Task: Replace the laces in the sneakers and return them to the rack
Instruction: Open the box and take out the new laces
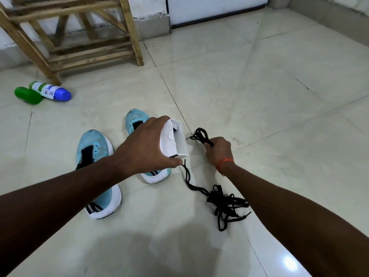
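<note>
Your two forearms fill the foreground, left arm reaching over the sneakers, right arm out beside them.

The two sneakers sit side by side on the floor, toes away from you. Their tongues look bare, so the unlacing seems done. A loose pile of laces lies just right of them, one strand trailing up towards your left thumb. Your left grip is curled round a white box, held open-ended above the farther sneaker. Your right grip is closed on a small looped bundle of black lace just beside the box. By my reading that is the fresh pair coming out, though I cannot tell old from new. Threading both sneakers and putting them back are still ahead.

The floor is pale glossy tile with dark joints and some scuffs. The wooden rack stands well apart at the far left against the wall. Two bottles lie touching by its foot.
</note>
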